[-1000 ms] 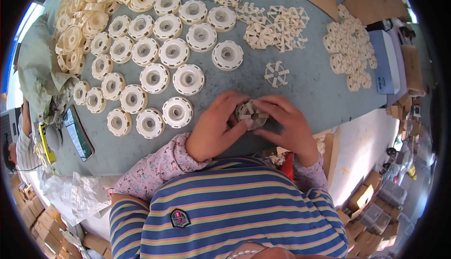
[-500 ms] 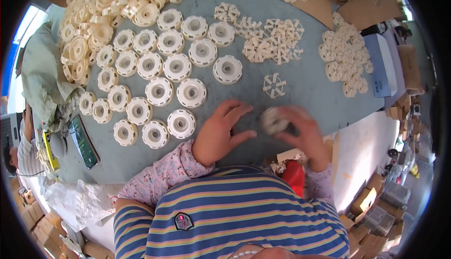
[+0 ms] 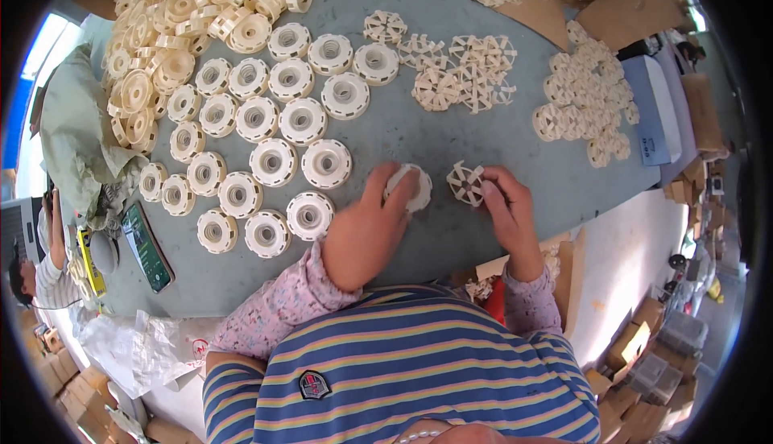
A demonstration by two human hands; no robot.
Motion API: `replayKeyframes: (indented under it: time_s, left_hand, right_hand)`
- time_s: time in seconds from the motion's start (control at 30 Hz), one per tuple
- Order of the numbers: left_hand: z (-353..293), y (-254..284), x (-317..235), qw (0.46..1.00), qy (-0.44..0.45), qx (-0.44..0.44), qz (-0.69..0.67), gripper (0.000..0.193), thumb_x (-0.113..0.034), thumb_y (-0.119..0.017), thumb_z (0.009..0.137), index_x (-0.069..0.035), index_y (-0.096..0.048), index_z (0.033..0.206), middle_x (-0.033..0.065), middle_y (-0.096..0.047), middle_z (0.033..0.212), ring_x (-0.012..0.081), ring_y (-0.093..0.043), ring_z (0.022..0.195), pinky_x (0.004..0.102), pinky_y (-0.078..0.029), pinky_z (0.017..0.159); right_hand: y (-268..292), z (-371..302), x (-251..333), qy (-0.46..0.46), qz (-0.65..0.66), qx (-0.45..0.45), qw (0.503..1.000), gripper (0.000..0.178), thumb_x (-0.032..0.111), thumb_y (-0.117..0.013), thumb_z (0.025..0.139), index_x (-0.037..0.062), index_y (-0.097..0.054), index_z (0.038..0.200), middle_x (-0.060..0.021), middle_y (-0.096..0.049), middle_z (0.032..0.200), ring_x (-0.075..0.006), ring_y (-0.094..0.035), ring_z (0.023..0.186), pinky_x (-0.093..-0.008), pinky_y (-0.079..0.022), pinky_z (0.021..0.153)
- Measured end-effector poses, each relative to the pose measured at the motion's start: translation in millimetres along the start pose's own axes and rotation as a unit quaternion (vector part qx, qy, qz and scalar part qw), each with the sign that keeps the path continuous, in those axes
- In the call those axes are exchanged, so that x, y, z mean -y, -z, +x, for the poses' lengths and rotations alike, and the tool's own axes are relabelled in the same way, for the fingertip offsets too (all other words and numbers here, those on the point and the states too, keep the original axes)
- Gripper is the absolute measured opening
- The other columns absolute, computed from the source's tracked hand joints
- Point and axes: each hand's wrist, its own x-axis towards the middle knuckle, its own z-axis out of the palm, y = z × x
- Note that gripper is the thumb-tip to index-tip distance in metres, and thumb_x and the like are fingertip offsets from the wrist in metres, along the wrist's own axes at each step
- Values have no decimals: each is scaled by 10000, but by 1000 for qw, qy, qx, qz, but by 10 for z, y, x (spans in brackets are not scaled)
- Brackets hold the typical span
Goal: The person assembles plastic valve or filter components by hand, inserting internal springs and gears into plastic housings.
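My left hand [image 3: 366,231] reaches over the table with its fingers closed on a white notched ring [image 3: 419,192]. Part of that ring is behind the fingers. Close by on the right, my right hand [image 3: 509,210] pinches a cream spoked wheel piece [image 3: 465,184] between thumb and fingers, tilted a little. Left of my left hand stand several white notched rings with coil springs [image 3: 310,215] in their centres, laid out in loose rows. Beyond my hands lies a flat heap of cream spoked pieces [image 3: 475,70].
A large pile of cream rings [image 3: 173,21] covers the far left. More cream pieces [image 3: 588,94] cluster at the right, beside a blue box [image 3: 654,110]. A phone [image 3: 147,247] lies at the left edge, near a green cloth [image 3: 80,122]. Another person [image 3: 50,259] sits far left.
The nearest right-hand ring has left its row and is in my left hand, which was open before. The single spoked piece beyond my hands is gone from its spot; my right hand now holds one.
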Motion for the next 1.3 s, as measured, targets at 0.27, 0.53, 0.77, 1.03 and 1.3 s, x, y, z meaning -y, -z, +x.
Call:
replayKeyframes:
  time_s: [0.27,0.53,0.77,1.03,1.3]
  left_hand:
    - [4,28,92,983,16,10,-184,587,-112,-829,895,-94,-624,1444,153,-598,1455,308,-739,882,385,-612,725]
    - [11,18,103,976,-7,-13,-216,543,-92,-829,902,-89,-658,1418,154,-608,1447,259,-726,839,341,-601,693]
    - [-14,47,133,936,61,24,-346,558,-109,-814,931,-42,-594,1440,189,-601,1399,269,-713,836,369,-594,740]
    - [-33,-69,222,925,51,5,-376,445,-14,-644,1059,6,-541,1492,126,-626,1273,124,-697,811,261,-573,640]
    - [29,-76,210,934,49,3,-354,451,52,-654,1021,-17,-591,1463,138,-620,1320,145,-703,786,271,-585,636]
  right_hand:
    - [63,14,56,177,-357,-129,908,453,150,-808,928,62,-694,1358,-131,-686,1319,-214,-662,939,-330,-548,774]
    - [164,94,156,153,-266,25,951,680,72,-894,786,107,-680,1430,-85,-650,1362,-180,-628,873,-320,-543,761]
    - [54,167,386,148,-241,89,955,651,84,-904,784,115,-698,1401,-67,-664,1318,-155,-649,856,-305,-562,747]
    - [-492,94,505,188,-268,121,937,572,178,-910,829,91,-713,1359,-95,-663,1330,-265,-721,1017,-371,-623,837]
    - [-568,20,327,211,-299,64,928,605,235,-912,841,89,-702,1389,-110,-657,1349,-323,-709,1150,-401,-619,927]
